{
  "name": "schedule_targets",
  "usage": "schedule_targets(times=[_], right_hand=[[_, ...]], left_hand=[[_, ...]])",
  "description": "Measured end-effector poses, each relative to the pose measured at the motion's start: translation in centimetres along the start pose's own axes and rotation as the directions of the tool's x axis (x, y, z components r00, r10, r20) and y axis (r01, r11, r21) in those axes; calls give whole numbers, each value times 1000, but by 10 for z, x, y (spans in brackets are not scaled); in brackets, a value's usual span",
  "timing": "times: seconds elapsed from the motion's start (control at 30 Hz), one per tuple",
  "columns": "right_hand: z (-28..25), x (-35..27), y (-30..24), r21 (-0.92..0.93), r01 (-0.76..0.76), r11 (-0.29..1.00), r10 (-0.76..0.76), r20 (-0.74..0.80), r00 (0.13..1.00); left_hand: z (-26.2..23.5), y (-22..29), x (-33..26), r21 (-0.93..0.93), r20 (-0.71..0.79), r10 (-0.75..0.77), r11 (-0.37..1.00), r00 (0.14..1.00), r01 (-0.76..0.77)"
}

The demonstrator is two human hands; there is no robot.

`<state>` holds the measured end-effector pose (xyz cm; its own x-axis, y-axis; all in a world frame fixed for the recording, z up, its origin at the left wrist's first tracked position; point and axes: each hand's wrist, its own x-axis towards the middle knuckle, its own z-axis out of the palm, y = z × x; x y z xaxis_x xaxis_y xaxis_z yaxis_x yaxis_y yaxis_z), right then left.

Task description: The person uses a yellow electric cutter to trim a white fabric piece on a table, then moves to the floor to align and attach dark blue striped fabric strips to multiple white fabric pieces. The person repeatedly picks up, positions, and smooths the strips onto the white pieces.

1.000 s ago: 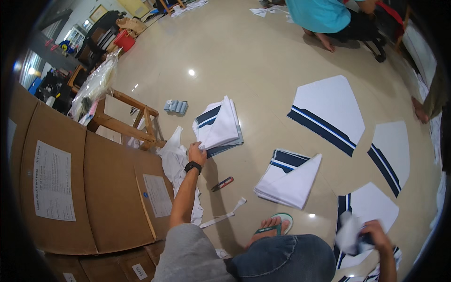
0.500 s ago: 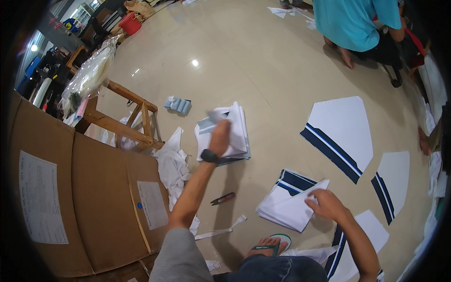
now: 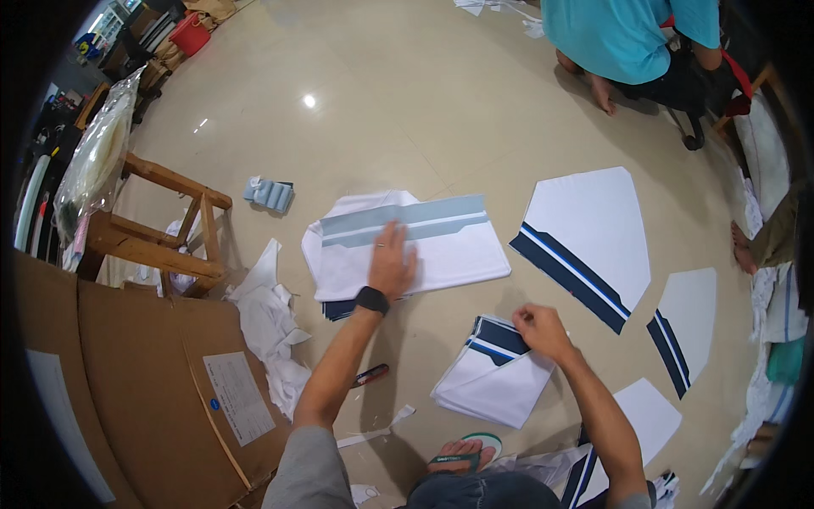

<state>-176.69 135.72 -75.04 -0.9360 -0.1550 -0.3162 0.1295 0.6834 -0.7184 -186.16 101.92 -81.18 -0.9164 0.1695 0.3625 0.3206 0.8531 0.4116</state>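
Cardboard boxes (image 3: 127,373): I count two large ones along the left edge; the nearer carries one white label. They close off my left side.
Wooden stool (image 3: 161,229): one, just beyond the boxes, with one clear plastic bag (image 3: 97,161) resting on it.
White scraps (image 3: 271,331): one loose heap on the floor (image 3: 407,110) between the boxes and my left arm.
Grey folded bundle (image 3: 270,193): one, alone on the floor right of the stool.
Red-handled tool (image 3: 370,374): one, on the floor just under my left forearm.
Left hand (image 3: 391,265): flat, fingers spread, pressing on the white fabric stack with grey stripes (image 3: 407,242), holding nothing. One dark watch sits at the wrist.
Fabric stack: one pile lying in front of me at centre; dark blue edges of lower pieces show at its near left corner.
Right hand (image 3: 540,329): fingers pinched narrow on the upper edge of the folded white and navy pile (image 3: 500,377), which lies near my right knee.
Cut panels: I see three white pieces with navy stripes on the right, the largest (image 3: 589,242) nearest the stack, a narrower one (image 3: 687,327) beyond it, a third (image 3: 649,416) by my right elbow.
Open room: bare floor beyond the stack, up to one seated person in a turquoise shirt (image 3: 623,34) at the top right.
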Motion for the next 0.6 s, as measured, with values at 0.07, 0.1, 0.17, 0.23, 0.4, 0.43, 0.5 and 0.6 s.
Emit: schedule_targets(times=[0.07,0.1,0.17,0.23,0.4,0.43,0.5,0.6], right_hand=[[-4,43,-6,13,28,1000,-26,-98,995],[-4,66,-16,-7,84,996,-84,-177,981],[0,119,-24,-92,170,981,-189,-261,947],[7,167,-33,-189,188,964,-240,-302,923],[32,237,-57,-296,90,951,-217,-429,877],[38,240,-58,-330,84,940,-220,-402,889],[41,245,-53,-319,86,944,-210,-377,902],[37,240,-42,-179,176,968,-232,-371,899]], left_hand=[[-6,-20,3,224,140,-130,970,982,97],[-6,-24,4,267,178,-191,954,965,140],[-5,-25,10,306,261,-284,931,923,200],[-5,-21,13,259,257,-264,946,930,197],[-7,-24,14,269,254,-284,939,925,215],[-9,-26,11,273,251,-292,936,923,222],[-8,-25,11,266,245,-284,939,927,217],[-5,-26,11,229,239,-283,946,929,229]])
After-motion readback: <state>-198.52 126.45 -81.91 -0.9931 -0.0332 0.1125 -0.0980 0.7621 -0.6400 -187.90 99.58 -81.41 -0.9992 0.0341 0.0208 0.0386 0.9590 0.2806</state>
